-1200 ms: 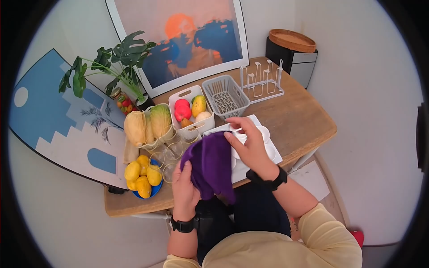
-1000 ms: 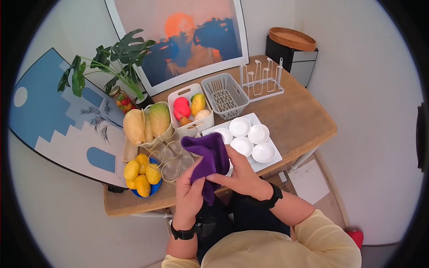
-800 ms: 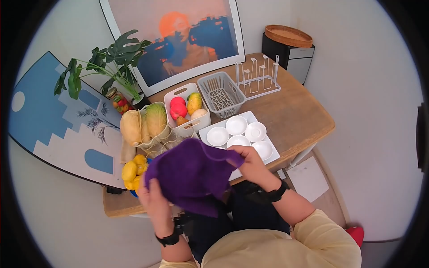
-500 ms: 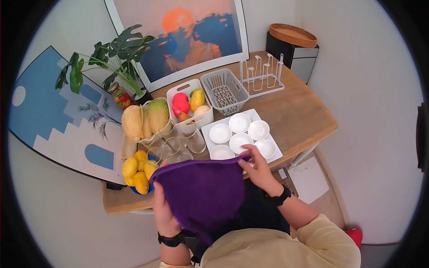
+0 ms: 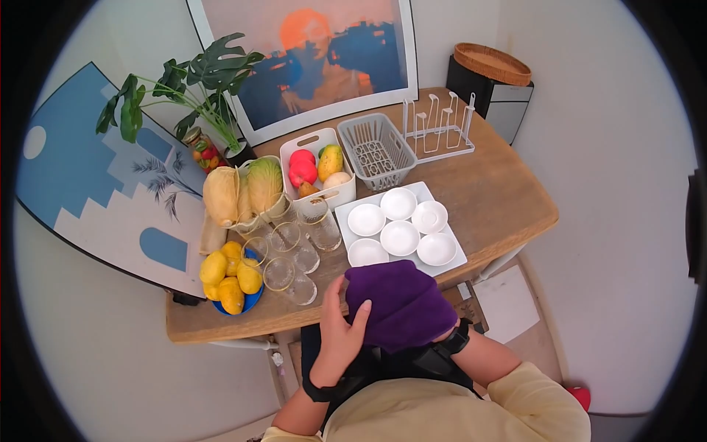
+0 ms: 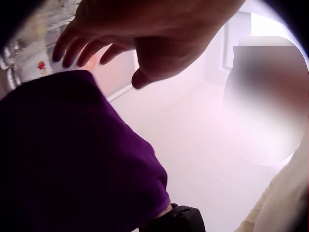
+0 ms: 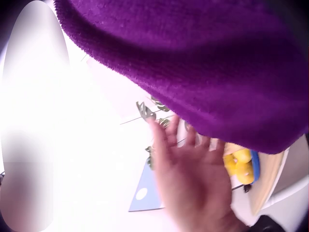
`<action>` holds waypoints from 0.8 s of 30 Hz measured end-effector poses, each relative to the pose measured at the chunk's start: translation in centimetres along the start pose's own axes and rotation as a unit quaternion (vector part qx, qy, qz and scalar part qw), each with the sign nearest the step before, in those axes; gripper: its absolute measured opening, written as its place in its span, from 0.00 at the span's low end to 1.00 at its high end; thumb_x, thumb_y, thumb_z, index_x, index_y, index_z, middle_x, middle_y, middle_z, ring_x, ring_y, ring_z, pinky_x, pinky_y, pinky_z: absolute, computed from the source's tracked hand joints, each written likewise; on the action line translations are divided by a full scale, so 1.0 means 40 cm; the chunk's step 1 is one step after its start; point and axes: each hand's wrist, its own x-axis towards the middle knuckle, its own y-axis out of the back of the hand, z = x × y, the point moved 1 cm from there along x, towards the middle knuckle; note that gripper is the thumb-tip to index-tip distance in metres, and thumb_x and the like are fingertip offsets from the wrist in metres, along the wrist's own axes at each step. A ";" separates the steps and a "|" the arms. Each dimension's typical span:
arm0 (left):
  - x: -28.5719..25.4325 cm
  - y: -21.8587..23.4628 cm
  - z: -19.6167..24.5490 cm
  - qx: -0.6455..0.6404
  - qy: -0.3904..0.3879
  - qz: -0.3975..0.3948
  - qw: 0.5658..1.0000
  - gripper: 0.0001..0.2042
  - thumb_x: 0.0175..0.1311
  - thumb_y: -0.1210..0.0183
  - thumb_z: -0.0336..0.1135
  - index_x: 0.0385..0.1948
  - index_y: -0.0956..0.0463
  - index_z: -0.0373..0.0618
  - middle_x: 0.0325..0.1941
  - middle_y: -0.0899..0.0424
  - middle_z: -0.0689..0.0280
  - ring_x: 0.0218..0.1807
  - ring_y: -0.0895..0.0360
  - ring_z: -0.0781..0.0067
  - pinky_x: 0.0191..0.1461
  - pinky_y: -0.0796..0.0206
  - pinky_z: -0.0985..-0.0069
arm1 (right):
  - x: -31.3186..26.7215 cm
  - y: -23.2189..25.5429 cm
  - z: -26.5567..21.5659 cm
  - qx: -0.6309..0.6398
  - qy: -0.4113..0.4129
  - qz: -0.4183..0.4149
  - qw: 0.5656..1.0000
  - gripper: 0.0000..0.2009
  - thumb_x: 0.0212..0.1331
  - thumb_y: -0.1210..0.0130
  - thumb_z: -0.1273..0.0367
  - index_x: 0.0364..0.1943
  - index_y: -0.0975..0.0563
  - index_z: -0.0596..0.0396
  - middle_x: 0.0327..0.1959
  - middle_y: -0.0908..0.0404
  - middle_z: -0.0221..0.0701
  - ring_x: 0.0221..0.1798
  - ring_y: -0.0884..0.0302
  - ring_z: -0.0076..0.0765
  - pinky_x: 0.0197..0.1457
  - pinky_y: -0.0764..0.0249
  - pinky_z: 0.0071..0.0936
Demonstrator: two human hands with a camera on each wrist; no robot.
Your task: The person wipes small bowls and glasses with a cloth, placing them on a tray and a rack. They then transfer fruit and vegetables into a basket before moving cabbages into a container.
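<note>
A purple cloth (image 5: 398, 306) lies draped over my right hand in front of the table edge. That hand's fingers are hidden beneath it; only the wrist with its black band (image 5: 458, 337) comes out at the cloth's right side. My left hand (image 5: 342, 335) is at the cloth's left edge, thumb spread from the fingers. In the left wrist view, the left hand (image 6: 145, 36) hovers over the cloth (image 6: 82, 154) with its fingers apart. From the right wrist, the left palm (image 7: 195, 176) shows below the fuzzy cloth (image 7: 207, 72), holding nothing.
Small white bowls (image 5: 400, 238) sit on a white tray (image 5: 455, 254). Left of them stand several gold-rimmed glasses (image 5: 324, 234) and lemons (image 5: 230, 295) on a blue plate (image 5: 254, 298). Farther back are a fruit bin (image 5: 339, 197), a grey basket (image 5: 377, 151) and a white cup rack (image 5: 445, 153).
Both hands held the cloth spread by its upper edge. Now the left hand has let go, and the cloth has moved right and drapes over the right hand.
</note>
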 end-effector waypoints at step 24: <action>0.140 -0.128 -0.245 -0.085 0.252 0.024 0.964 0.11 0.59 0.45 0.36 0.32 0.29 0.35 0.13 0.27 0.64 0.10 0.32 0.78 0.12 0.41 0.80 | 0.024 0.098 0.012 -0.256 -0.090 -0.019 0.962 0.10 0.34 0.42 0.63 0.24 0.25 0.49 0.26 0.24 0.32 0.31 0.24 0.36 0.36 0.29 0.30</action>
